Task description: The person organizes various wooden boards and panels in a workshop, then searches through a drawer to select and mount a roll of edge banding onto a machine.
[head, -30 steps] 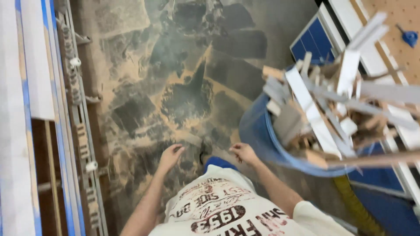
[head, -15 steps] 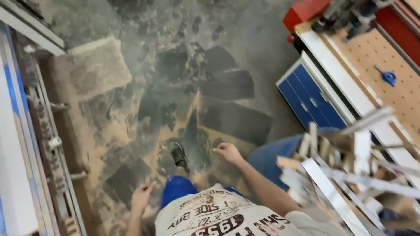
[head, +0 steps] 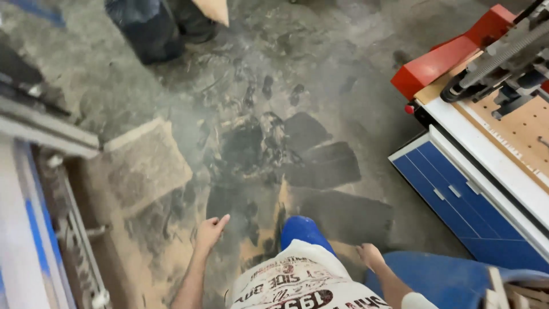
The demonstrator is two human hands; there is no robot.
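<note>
Fingers (head: 220,221) of left hand (head: 210,232) loosely spread, empty, swinging free over sawdust-strewn floor (head: 143,166). Right hand (head: 370,256) relaxed and open, gripping nothing, hanging just beside rim of blue barrel (head: 446,277), likely as a walking stride. Blue trouser knee (head: 303,230) forward between both hands. Scrap wood strips (head: 514,292) sticking out of barrel at lower right corner. Dark flat offcuts (head: 323,166) scattered mid-floor. Blue-and-white machine table (head: 486,171) along right edge; metal rail (head: 74,229) along left edge.
</note>
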